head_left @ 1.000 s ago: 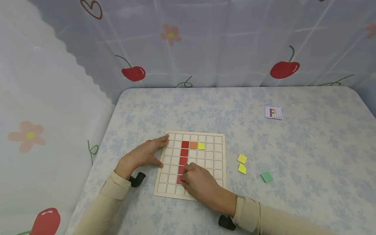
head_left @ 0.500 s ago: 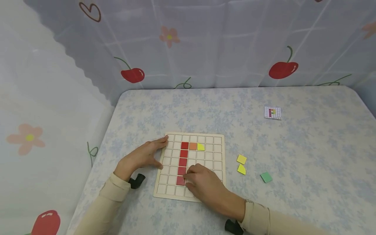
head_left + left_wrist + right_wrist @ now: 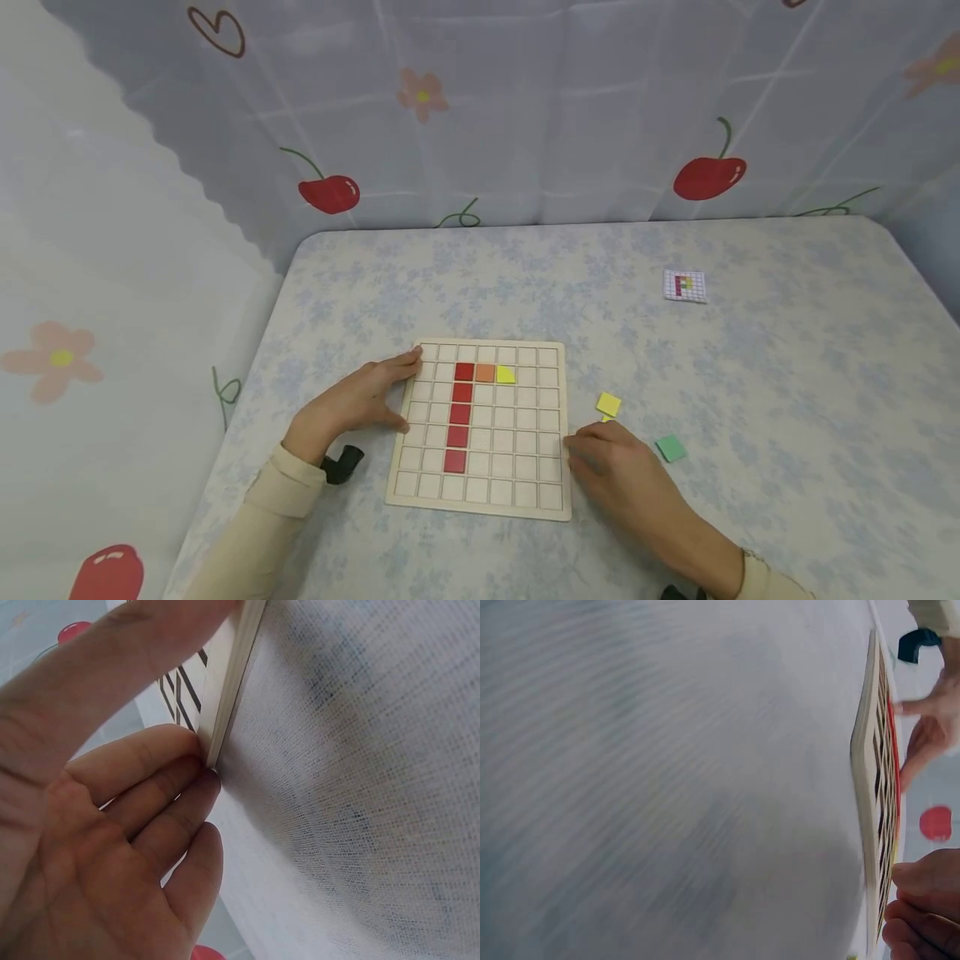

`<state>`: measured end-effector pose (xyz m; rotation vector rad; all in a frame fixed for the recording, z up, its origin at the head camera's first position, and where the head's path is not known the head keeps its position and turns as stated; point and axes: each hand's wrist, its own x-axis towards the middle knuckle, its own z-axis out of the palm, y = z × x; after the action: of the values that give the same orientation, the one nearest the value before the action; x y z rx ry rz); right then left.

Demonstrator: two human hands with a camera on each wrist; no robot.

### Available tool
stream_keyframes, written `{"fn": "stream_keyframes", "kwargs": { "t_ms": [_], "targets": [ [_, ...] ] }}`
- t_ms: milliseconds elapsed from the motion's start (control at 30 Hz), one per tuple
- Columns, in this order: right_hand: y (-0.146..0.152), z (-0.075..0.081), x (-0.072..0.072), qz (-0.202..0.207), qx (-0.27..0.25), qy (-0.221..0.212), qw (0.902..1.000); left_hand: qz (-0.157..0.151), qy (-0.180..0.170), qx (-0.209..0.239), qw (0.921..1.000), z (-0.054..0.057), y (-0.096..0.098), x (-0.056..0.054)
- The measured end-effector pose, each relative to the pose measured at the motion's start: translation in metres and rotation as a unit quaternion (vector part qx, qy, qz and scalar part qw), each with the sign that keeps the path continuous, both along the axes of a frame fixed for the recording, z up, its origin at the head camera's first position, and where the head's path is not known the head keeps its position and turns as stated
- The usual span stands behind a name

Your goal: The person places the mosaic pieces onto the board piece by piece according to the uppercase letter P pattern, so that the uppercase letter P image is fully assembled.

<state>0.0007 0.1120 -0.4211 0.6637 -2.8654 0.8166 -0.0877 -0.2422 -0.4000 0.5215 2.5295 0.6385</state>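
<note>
In the head view a pale wooden grid board (image 3: 527, 421) lies flat on the table. Five-sided detail aside, a column of several red squares (image 3: 460, 414) fills part of it. An orange square (image 3: 485, 373) and a yellow rounded-corner tile (image 3: 506, 375) continue the upper row. My left hand (image 3: 352, 408) touches the board's left edge with thumb and fingers spread. Beyond the right edge, my right hand (image 3: 633, 483) hovers or rests, fingers loosely bent, with nothing visible in them. Its fingers mostly cover a second yellow rounded tile, beside a yellow square (image 3: 608, 405).
A green square (image 3: 671, 448) lies to the right of my right hand. Farther back is a small card (image 3: 685, 286) printed with a coloured grid pattern. The table (image 3: 787, 375) has a floral cloth, with a patterned curtain (image 3: 525, 108) behind it.
My right hand has left the board's lower middle and moved right, over the loose yellow tiles, uncovering the red column and lower cells. The left hand keeps its place on the board's edge.
</note>
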Motion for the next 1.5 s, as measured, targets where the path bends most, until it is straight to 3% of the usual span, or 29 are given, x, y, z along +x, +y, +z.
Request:
{"fn": "stream_keyframes", "kwargs": {
  "t_ms": [333, 533, 967, 1100, 1300, 1500],
  "targets": [
    [0.057, 0.015, 0.009, -0.104, 0.045, -0.041, 0.9927, -0.007, 0.001, 0.008, 0.9999, -0.002, -0.002, -0.001],
    [0.077, 0.013, 0.009, -0.145, 0.076, -0.078, 0.9834, 0.0, -0.005, 0.012, 0.9999, -0.002, -0.003, 0.0],
    [0.085, 0.006, 0.007, -0.131, 0.089, -0.071, 0.9849, 0.007, -0.012, 0.016, 0.9998, -0.004, -0.002, 0.0],
    [0.082, 0.006, 0.005, -0.125, 0.058, -0.051, 0.9892, 0.009, -0.011, 0.012, 0.9998, -0.002, -0.002, 0.0],
    [0.059, 0.009, -0.001, -0.095, 0.016, 0.008, 0.9953, 0.011, -0.008, 0.014, 0.9998, -0.001, -0.002, 0.0],
    [0.025, 0.009, -0.013, -0.031, 0.021, 0.018, 0.9991, 0.007, -0.009, 0.017, 0.9998, -0.002, 0.0, 0.0]
  ]
}}
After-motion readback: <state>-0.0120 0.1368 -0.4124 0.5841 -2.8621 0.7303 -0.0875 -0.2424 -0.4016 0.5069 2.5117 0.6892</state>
